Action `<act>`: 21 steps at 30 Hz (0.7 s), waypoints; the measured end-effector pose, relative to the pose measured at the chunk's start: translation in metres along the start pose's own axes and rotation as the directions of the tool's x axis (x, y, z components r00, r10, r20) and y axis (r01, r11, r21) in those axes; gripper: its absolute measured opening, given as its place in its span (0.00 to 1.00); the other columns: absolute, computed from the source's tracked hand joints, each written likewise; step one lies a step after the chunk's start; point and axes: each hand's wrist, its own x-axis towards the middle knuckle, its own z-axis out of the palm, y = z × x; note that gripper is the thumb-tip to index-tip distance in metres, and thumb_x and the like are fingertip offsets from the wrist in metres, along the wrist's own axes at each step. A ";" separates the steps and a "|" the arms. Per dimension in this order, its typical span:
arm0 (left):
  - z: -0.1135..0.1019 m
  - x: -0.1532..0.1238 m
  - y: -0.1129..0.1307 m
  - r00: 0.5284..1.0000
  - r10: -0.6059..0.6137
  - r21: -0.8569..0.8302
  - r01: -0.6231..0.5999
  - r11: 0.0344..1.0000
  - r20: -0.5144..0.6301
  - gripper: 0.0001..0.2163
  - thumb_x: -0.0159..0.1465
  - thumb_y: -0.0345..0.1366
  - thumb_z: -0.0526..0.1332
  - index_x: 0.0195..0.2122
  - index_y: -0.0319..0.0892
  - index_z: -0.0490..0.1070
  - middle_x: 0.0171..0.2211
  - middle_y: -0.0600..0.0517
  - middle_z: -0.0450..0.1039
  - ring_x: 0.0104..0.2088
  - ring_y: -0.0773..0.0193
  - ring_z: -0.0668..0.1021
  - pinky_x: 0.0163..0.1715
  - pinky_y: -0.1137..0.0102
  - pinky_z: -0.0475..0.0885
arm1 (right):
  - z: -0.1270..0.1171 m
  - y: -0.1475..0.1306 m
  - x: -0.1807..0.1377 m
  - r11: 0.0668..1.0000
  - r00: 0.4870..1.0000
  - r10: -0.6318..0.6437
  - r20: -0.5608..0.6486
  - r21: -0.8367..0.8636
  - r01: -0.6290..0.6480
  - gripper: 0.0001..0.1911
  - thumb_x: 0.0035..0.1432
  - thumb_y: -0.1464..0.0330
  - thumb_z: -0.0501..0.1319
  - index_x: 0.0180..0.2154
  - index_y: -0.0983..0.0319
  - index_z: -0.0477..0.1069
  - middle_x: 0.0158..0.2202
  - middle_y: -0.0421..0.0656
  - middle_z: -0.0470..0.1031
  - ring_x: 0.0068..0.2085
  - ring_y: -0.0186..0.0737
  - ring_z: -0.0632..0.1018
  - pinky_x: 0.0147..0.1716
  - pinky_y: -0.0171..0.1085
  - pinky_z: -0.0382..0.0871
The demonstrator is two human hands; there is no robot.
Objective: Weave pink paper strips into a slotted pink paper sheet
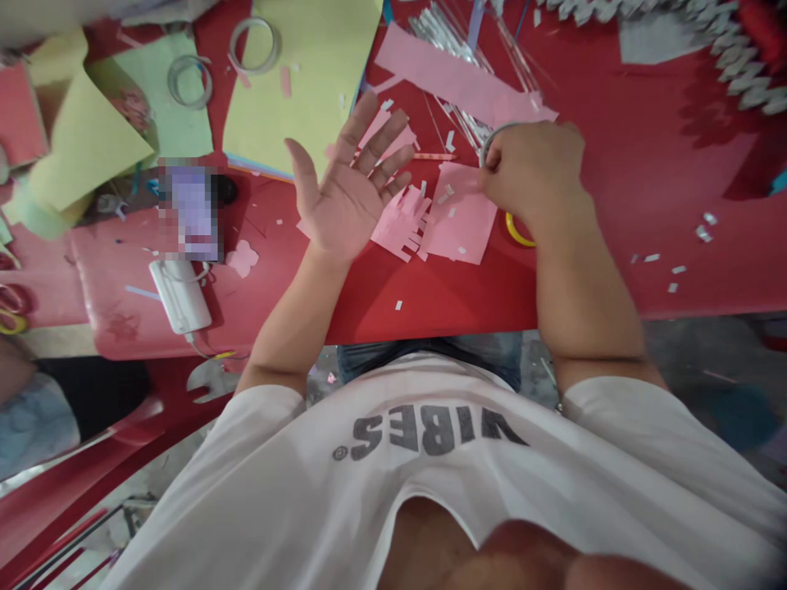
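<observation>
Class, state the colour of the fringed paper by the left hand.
The fringed paper is pink; head view shows it best.

Soft, even light; edges somewhat distorted.

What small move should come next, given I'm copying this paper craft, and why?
Probably pull a short length of tape from the roll gripped in the right hand: the left hand is open and free to take it, and the fringed pink paper lies beside them.

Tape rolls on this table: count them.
4: a tape roll on the green card, a second roll by the yellow card, a third roll in the right hand, a yellow roll under that wrist. Others may lie hidden.
</observation>
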 end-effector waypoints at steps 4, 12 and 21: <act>0.015 -0.005 -0.013 0.952 0.191 0.322 -0.108 0.941 -0.240 0.23 0.68 0.62 0.50 0.55 0.56 0.69 0.51 0.53 0.75 0.49 0.57 0.79 0.52 0.57 0.75 | -0.016 -0.014 -0.008 0.999 0.990 -0.047 -0.135 -0.016 0.045 0.05 0.61 0.63 0.58 0.36 0.54 0.72 0.38 0.45 0.79 0.41 0.52 0.76 0.51 0.61 0.67; 0.020 -0.007 -0.031 0.949 0.269 0.609 -0.117 0.784 -0.163 0.36 0.58 0.64 0.65 0.65 0.58 0.62 0.55 0.50 0.72 0.55 0.49 0.79 0.57 0.51 0.74 | -0.021 -0.056 -0.039 0.851 0.925 -0.332 -0.184 0.365 0.378 0.10 0.65 0.60 0.55 0.46 0.54 0.67 0.42 0.45 0.77 0.46 0.53 0.78 0.51 0.52 0.70; 0.035 -0.015 -0.028 0.939 0.297 0.607 -0.135 0.783 -0.175 0.25 0.63 0.55 0.66 0.59 0.54 0.71 0.50 0.51 0.77 0.49 0.52 0.82 0.55 0.50 0.77 | -0.018 -0.061 -0.038 0.886 0.946 -0.286 -0.150 0.336 0.321 0.19 0.69 0.52 0.47 0.48 0.53 0.70 0.36 0.45 0.78 0.44 0.53 0.78 0.50 0.51 0.70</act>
